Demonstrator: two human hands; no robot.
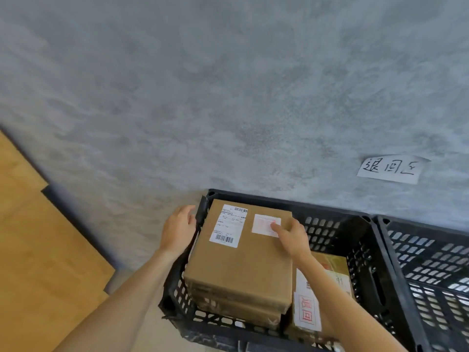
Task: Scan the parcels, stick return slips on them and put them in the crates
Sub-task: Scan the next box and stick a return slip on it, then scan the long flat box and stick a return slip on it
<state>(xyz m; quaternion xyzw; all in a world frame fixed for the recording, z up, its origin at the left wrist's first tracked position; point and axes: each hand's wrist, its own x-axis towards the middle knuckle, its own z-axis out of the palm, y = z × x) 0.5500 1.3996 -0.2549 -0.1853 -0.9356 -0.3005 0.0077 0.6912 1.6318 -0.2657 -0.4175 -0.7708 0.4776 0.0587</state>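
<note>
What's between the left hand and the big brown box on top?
In the head view, the black plastic crate's wall stands between the left hand and the brown cardboard parcel; that hand is outside the crate.

A big grey floor (pixel 228 97) with cloudy marks fills most of the view, a white paper note (pixel 390 169) with black hand-drawn writing lies flat on it at the right, and a light brown wooden board (pixel 38 250) sits at the left edge.

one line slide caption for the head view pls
Right hand presses the return slip on the top parcel in the black crate; left hand outside it.
</note>
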